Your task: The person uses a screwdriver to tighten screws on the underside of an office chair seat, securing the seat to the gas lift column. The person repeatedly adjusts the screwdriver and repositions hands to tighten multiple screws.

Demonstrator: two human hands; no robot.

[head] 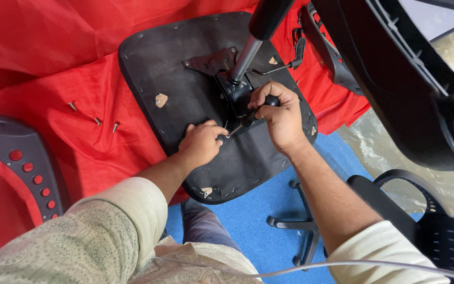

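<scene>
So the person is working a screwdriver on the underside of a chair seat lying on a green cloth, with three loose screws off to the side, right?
Not quite: the cloth is red, not green, as the head view shows. The rest holds: the right hand grips a screwdriver on the upturned chair seat, and three loose screws lie beside it.

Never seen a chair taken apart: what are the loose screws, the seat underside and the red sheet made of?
Loose screws: probably steel, silvery with a shine. Seat underside: looks like matte black fabric stapled over a board, pale staples along the rim. Red sheet: thin cloth or plastic, creased, slightly glossy; hard to tell which.
</scene>
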